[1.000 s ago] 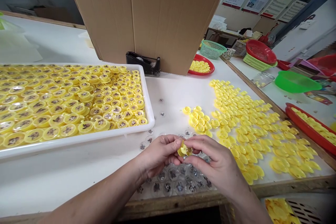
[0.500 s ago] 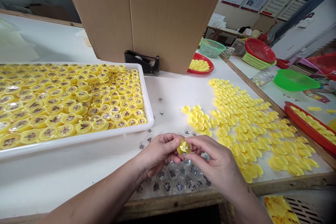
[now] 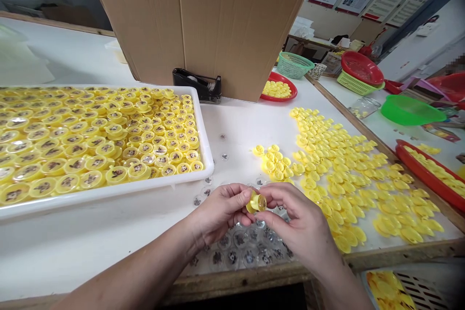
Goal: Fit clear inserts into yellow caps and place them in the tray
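My left hand (image 3: 232, 208) pinches a small yellow toy teacup (image 3: 255, 202) by its saucer side, thumb on top and fingers curled below. The cup is tilted sideways, its round face turned to the right. My right hand (image 3: 294, 218) is closed around that face, with thumb below and fingers above the rim; exact contact is partly hidden. Under both hands lie several clear round caps (image 3: 240, 240) with small printed pictures. Right of my right hand, loose yellow saucers (image 3: 341, 179) spread over the white table (image 3: 247, 123).
A white tray (image 3: 205, 155) full of yellow cups with picture tops stands on the left. Behind it are a black tape dispenser (image 3: 198, 86) and a tall cardboard box (image 3: 203, 24). Red plates (image 3: 281, 98) of yellow pieces, a green basin (image 3: 410, 110) and baskets stand to the right.
The fingers of my right hand have loosened and drawn slightly back from the cup's round face, so more of it shows. My left hand keeps its hold.
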